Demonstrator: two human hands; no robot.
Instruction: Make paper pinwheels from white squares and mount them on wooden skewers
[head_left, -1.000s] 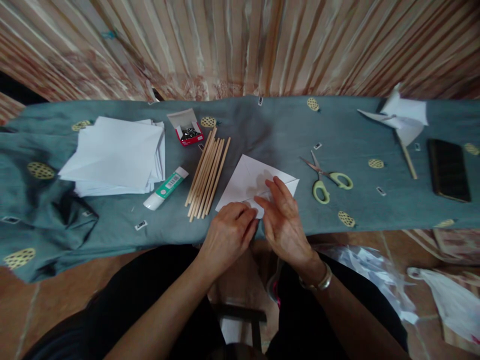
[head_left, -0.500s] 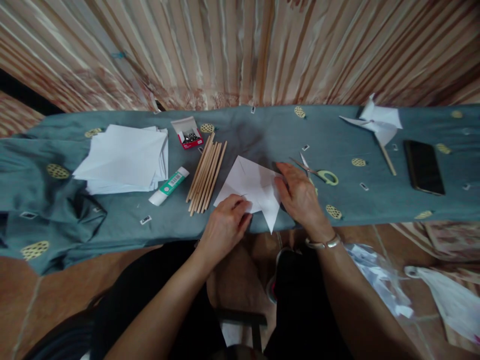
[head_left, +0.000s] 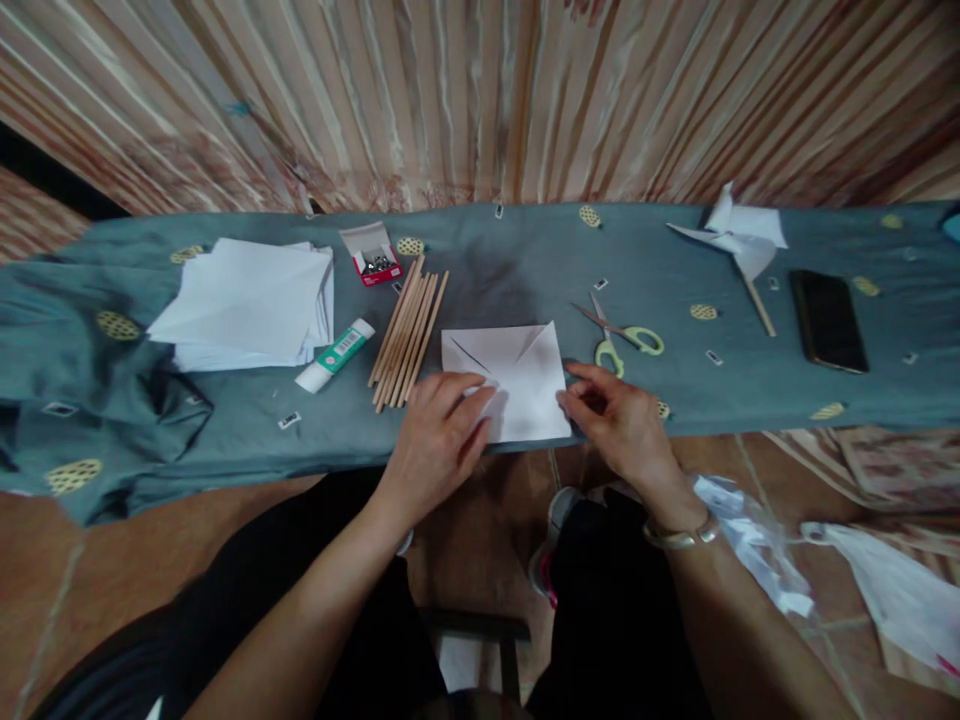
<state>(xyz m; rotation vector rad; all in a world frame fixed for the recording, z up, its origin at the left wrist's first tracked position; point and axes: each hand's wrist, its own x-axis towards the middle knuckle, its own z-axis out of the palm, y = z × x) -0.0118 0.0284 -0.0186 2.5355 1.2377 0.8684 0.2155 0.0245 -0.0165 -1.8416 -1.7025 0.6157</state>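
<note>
White paper [head_left: 529,385] turned squarer | left fingers [head_left: 466,404] apart on it | right fingers [head_left: 594,376] at edge, pinch unclear

Flat white paper [head_left: 526,392] with slits

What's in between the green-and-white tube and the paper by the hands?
In the head view, wooden sticks lie between the tube and the paper.

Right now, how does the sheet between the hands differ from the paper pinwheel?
The sheet lies nearly flat, with lines running in from its far corners; the pinwheel has folded, raised blades. The pinwheel has a stick; no stick shows on the sheet. The left hand and right hand are at the sheet, while neither is at the pinwheel. Both are white.
</note>
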